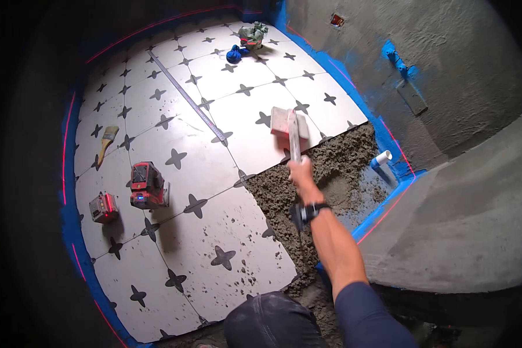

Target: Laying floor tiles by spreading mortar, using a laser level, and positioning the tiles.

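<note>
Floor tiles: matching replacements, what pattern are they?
White floor tiles with dark four-pointed stars, in the head view.

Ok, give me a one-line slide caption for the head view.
Right hand grips a pale long-handled mallet over white star-patterned floor tiles, beside the bare grey mortar bed.

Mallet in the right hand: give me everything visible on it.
The mallet has a pale blocky head tinted reddish by laser light and a long light handle. The right hand wraps the handle's lower end, arm outstretched. The head rests on or just above the patterned floor tile, near its edge by the bare mortar bed; contact isn't certain.
</note>
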Motion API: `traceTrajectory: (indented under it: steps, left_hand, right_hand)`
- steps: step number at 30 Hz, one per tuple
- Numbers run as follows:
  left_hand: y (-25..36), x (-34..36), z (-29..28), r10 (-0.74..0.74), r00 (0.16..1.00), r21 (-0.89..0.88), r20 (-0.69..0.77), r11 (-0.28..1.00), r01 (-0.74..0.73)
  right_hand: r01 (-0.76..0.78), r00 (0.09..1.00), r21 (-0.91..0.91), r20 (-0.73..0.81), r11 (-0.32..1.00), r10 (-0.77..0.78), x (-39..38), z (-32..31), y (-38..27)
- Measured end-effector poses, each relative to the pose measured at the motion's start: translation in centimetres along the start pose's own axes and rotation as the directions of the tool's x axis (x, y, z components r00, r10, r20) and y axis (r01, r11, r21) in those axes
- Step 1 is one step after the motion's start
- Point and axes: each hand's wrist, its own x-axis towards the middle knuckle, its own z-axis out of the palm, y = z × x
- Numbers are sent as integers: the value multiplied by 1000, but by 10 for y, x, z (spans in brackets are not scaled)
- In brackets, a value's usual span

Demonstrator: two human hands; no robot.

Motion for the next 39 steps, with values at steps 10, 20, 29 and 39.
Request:
traceTrajectory:
  steps: [10,20,29,39]
  left_hand:
    - [9,49,35,127,972,-164,196,982,-95]
    - [0,72,46,213,959,-61,186,977,-205]
    - [2,66,49,206,968,-55,142,978,-200]
    - [31,57,16,58,920,18,387,997,-71]
  right_hand:
    - [148,966,-392,252,908,-49,-306,-66,71]
    - [436,672,-408,740,802,12,-368,-59,90]
    - [443,236,-105,972,890,-3,-368,70,87]
    - [161,228,-295,940,942,255,-360,-53,24]
